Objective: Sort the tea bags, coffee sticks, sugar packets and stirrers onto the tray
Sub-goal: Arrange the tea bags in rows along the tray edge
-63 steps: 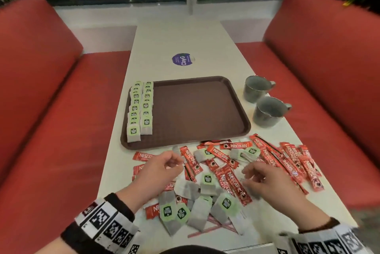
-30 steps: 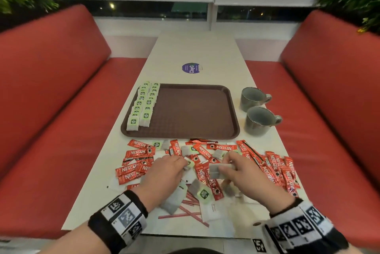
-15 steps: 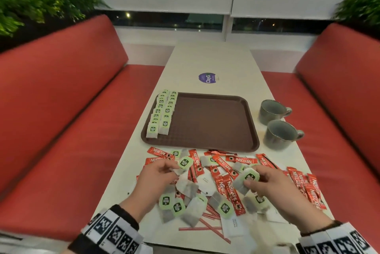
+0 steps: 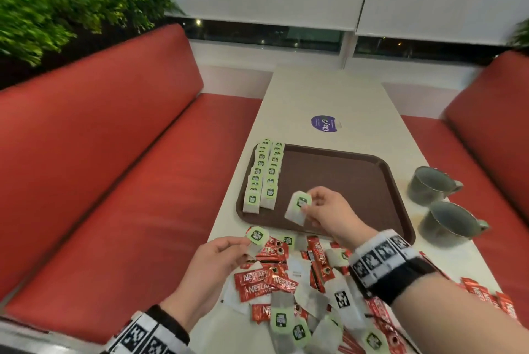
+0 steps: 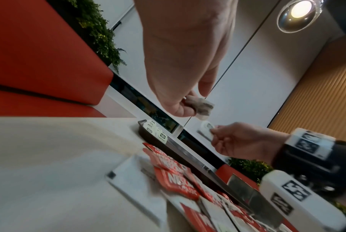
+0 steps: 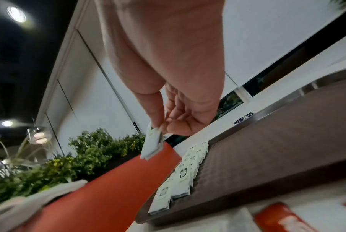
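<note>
The person's right hand pinches a tea bag above the brown tray, toward its seven o'clock corner. The left hand pinches another tea bag over the loose pile at six o'clock. Light, limp paper, likely best held by an edge. Two rows fill the tray's nine o'clock side; two mugs at three o'clock.

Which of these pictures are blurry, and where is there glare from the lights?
Head view: plant smeared, tray and hands fairly sharp. Left wrist view: table and coffee sticks streaked, ceiling lamp glaring. Right wrist view: soft throughout, lamp flaring, tea bag edges fuzzy.
</note>
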`<state>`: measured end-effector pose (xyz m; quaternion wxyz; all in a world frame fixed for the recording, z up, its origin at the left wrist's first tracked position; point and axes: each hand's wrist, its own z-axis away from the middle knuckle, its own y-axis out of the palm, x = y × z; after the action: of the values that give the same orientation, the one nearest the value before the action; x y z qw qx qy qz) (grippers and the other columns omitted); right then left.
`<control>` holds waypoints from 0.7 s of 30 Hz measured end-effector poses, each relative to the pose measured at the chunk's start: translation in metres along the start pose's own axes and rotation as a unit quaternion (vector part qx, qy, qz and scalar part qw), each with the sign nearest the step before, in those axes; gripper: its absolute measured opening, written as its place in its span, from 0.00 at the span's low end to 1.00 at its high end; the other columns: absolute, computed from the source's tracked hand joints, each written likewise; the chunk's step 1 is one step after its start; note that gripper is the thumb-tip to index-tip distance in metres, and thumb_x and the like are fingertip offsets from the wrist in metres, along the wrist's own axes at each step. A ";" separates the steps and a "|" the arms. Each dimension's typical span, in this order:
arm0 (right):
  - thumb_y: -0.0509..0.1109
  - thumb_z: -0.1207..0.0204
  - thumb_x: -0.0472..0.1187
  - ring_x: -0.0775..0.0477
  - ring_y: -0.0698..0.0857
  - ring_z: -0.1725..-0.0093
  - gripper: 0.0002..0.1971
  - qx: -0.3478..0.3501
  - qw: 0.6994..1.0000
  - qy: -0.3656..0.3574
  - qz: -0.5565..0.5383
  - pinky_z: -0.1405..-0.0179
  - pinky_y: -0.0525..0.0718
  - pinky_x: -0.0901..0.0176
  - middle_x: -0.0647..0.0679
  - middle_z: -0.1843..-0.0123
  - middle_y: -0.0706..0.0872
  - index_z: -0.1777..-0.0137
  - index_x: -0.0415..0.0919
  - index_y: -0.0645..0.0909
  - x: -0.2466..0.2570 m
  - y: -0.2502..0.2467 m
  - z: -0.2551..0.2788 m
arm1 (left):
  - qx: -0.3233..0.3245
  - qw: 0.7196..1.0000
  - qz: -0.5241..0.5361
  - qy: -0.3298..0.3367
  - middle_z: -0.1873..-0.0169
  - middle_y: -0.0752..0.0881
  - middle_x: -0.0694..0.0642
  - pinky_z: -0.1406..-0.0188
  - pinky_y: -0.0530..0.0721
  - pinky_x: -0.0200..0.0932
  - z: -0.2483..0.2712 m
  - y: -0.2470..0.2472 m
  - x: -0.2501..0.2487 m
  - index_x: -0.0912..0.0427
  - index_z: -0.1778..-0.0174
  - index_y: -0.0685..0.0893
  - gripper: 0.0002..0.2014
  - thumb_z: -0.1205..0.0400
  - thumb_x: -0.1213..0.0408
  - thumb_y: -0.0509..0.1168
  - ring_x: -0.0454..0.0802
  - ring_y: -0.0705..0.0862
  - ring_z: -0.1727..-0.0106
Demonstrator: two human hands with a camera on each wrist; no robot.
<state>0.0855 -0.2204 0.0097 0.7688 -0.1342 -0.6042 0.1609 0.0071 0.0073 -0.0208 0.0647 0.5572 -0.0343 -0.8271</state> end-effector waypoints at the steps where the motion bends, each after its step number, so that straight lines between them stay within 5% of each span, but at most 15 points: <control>1: 0.70 0.23 0.32 0.53 0.80 0.71 0.04 0.001 1.000 -0.001 0.016 0.73 0.77 0.62 0.47 0.64 0.85 0.54 0.42 0.81 0.004 0.010 -0.015 | -0.001 1.000 0.002 0.007 0.54 0.91 0.64 0.41 0.83 0.53 -0.004 -0.003 -0.003 0.67 0.56 0.90 0.06 0.21 0.73 0.67 0.58 0.86 0.49; 4: 0.71 0.24 0.31 0.52 0.79 0.71 0.04 0.011 0.999 0.017 0.048 0.73 0.78 0.61 0.47 0.64 0.84 0.54 0.40 0.80 0.008 0.036 -0.055 | -0.019 1.000 0.007 0.019 0.54 0.91 0.60 0.43 0.83 0.49 -0.016 -0.013 -0.011 0.66 0.55 0.90 0.06 0.21 0.71 0.68 0.56 0.87 0.47; 8: 0.71 0.25 0.32 0.51 0.81 0.67 0.06 0.028 0.992 0.050 0.114 0.67 0.82 0.59 0.46 0.61 0.83 0.50 0.39 0.80 0.000 0.059 -0.089 | -0.055 0.998 0.001 0.029 0.59 0.91 0.59 0.56 0.84 0.43 -0.028 -0.027 -0.017 0.65 0.57 0.88 0.04 0.25 0.76 0.70 0.50 0.85 0.59; 12: 0.71 0.24 0.32 0.47 0.84 0.59 0.10 0.041 0.982 0.075 0.167 0.58 0.87 0.56 0.44 0.54 0.84 0.45 0.40 0.79 -0.002 0.068 -0.102 | -0.055 0.998 -0.012 0.021 0.57 0.91 0.58 0.47 0.84 0.52 -0.038 -0.040 -0.013 0.61 0.52 0.88 0.08 0.23 0.76 0.69 0.53 0.86 0.55; 17: 0.71 0.27 0.32 0.44 0.84 0.56 0.08 0.045 0.968 0.075 0.236 0.50 0.89 0.50 0.43 0.52 0.84 0.52 0.42 0.76 -0.001 0.075 -0.110 | -0.020 0.998 -0.053 0.002 0.51 0.90 0.54 0.48 0.84 0.41 -0.049 -0.037 -0.009 0.52 0.52 0.89 0.13 0.21 0.75 0.67 0.51 0.86 0.46; 21: 0.71 0.26 0.35 0.42 0.85 0.47 0.09 0.027 0.963 0.068 0.261 0.44 0.86 0.50 0.44 0.48 0.83 0.49 0.42 0.76 0.000 0.078 -0.110 | 0.003 0.999 -0.048 -0.008 0.52 0.90 0.56 0.57 0.86 0.38 -0.051 -0.025 -0.014 0.52 0.54 0.88 0.12 0.21 0.75 0.67 0.51 0.89 0.52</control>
<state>0.1853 -0.1512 -0.0474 0.7427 -0.2772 -0.4899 0.3626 0.0576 0.0350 -0.0300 0.0233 0.5519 -0.0102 -0.8335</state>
